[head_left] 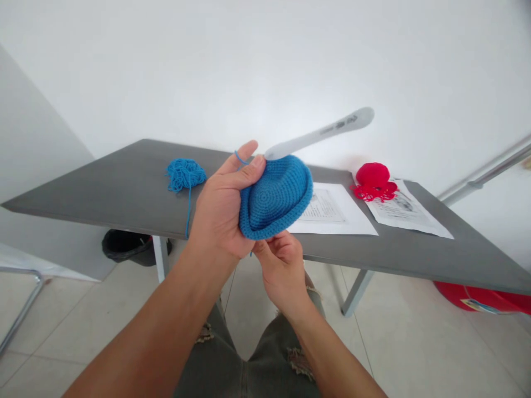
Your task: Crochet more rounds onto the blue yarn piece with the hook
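Note:
My left hand [226,204] is closed on a round, cupped blue crochet piece [276,196] with a curled rim, held above the front of the table. A strand of blue yarn loops round its raised index finger. A crochet hook [321,134] with a thick pale grey handle sticks out to the upper right from the piece, by the left thumb; its tip is hidden. My right hand [284,268] is under the lower rim, thumb and fingers pinched together. A short bit of blue shows beside the right thumb, but what the fingers grip is hidden.
On the grey table [112,188] lies a loose heap of blue yarn [185,174], its strand trailing over the front edge. Printed sheets [352,213] lie right of centre, with a red crochet piece [373,176] on one. Below are a black bin [128,249] and a red container [468,296].

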`<action>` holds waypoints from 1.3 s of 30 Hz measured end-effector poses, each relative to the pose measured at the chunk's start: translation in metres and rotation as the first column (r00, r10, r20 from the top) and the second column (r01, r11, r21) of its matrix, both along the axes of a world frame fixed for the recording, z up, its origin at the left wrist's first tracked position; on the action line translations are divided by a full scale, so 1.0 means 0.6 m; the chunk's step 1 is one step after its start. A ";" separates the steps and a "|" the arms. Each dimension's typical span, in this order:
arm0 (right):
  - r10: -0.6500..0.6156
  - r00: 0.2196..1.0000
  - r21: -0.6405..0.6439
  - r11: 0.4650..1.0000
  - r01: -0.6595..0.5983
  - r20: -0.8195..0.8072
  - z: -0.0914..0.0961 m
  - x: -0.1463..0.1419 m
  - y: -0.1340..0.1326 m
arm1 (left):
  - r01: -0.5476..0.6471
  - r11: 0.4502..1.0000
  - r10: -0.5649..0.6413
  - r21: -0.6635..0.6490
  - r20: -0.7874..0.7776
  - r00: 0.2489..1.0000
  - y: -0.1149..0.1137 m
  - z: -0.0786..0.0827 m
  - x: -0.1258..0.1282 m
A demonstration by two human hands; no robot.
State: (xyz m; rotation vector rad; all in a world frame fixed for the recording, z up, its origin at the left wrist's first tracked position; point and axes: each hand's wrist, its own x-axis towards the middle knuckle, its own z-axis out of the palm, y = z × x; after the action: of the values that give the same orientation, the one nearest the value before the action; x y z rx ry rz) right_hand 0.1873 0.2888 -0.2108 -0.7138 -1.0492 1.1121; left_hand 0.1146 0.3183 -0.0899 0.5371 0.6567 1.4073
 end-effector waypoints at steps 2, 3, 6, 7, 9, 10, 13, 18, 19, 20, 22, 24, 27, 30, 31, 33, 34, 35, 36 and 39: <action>0.018 1.000 -0.033 0.999 -0.018 -0.026 0.003 -0.003 -0.003 | 0.006 1.000 -0.006 0.008 0.011 1.000 0.000 0.003 -0.004; 0.028 0.999 -0.047 0.998 -0.030 -0.040 0.003 -0.003 -0.006 | 0.004 1.000 -0.004 0.013 0.018 1.000 -0.001 0.004 -0.006; 0.059 0.993 -0.077 0.995 -0.067 -0.102 0.004 -0.002 -0.009 | 0.015 1.000 -0.015 0.022 0.022 1.000 -0.004 0.006 -0.013; 0.065 0.990 -0.084 0.994 -0.076 -0.129 0.004 -0.002 -0.009 | 0.028 0.999 -0.028 0.021 0.014 0.999 -0.006 0.005 -0.014; 0.071 0.982 -0.099 0.991 -0.089 -0.177 0.005 -0.003 -0.006 | 0.048 0.999 -0.048 0.015 -0.008 0.999 -0.009 0.004 -0.014; 0.071 0.978 -0.106 0.990 -0.093 -0.194 0.006 -0.003 -0.004 | 0.053 0.999 -0.052 0.014 -0.015 0.999 -0.010 0.004 -0.015; 0.063 0.974 -0.127 0.988 -0.092 -0.217 0.009 -0.005 -0.005 | 0.057 0.998 -0.057 0.011 -0.013 0.998 -0.012 0.004 -0.018; 0.059 0.978 -0.184 0.978 -0.097 -0.200 0.007 -0.004 -0.016 | 0.014 1.000 -0.015 0.022 0.044 0.999 -0.008 0.008 -0.030; 0.062 0.980 -0.193 0.976 -0.099 -0.189 0.005 -0.004 -0.018 | 0.004 1.000 -0.006 0.026 0.054 0.999 -0.008 0.008 -0.033; 0.064 0.983 -0.200 0.975 -0.099 -0.175 0.003 -0.004 -0.019 | -0.005 0.999 0.003 0.035 0.055 0.998 -0.009 0.007 -0.035; 0.066 0.988 -0.209 0.973 -0.095 -0.140 -0.005 -0.003 -0.021 | -0.008 0.998 0.007 0.067 0.024 1.000 -0.013 0.004 -0.039; 0.068 0.993 -0.215 0.973 -0.088 -0.098 -0.014 0.001 -0.023 | 0.008 0.994 -0.005 0.110 -0.029 1.000 -0.019 -0.001 -0.043; 0.082 0.997 -0.229 0.970 -0.083 -0.016 -0.028 0.012 -0.027 | 0.042 0.978 -0.029 0.202 -0.066 0.997 -0.029 -0.008 -0.048; 0.107 0.990 -0.239 0.968 -0.083 0.089 -0.041 0.025 -0.032 | 0.054 0.968 -0.028 0.243 -0.108 0.994 -0.038 -0.011 -0.051; 0.115 0.985 -0.243 0.967 -0.081 0.127 -0.046 0.029 -0.035 | 0.057 0.966 -0.026 0.250 -0.124 0.992 -0.041 -0.011 -0.052; 0.123 0.972 -0.246 0.967 -0.071 0.203 -0.054 0.036 -0.040 | 0.071 0.963 -0.032 0.258 -0.153 0.988 -0.045 -0.012 -0.052; 0.121 0.963 -0.244 0.968 -0.061 0.240 -0.059 0.039 -0.043 | 0.085 0.962 -0.042 0.258 -0.166 0.985 -0.047 -0.012 -0.052; 0.118 0.954 -0.237 0.970 -0.051 0.275 -0.063 0.042 -0.046 | 0.100 0.960 -0.055 0.260 -0.175 0.983 -0.049 -0.013 -0.053; 0.111 0.945 -0.227 0.973 -0.040 0.309 -0.067 0.045 -0.049 | 0.116 0.957 -0.068 0.266 -0.183 0.981 -0.050 -0.014 -0.053; 0.071 0.913 -0.179 0.984 0.002 0.401 -0.077 0.055 -0.058 | 0.153 0.947 -0.093 0.282 -0.214 0.972 -0.055 -0.021 -0.053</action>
State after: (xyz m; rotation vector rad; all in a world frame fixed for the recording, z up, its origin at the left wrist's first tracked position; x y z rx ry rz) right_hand 0.2201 0.2537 -0.2571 -1.1068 -1.3283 1.1213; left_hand 0.0825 0.2852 -0.1023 0.9518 0.5603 1.3514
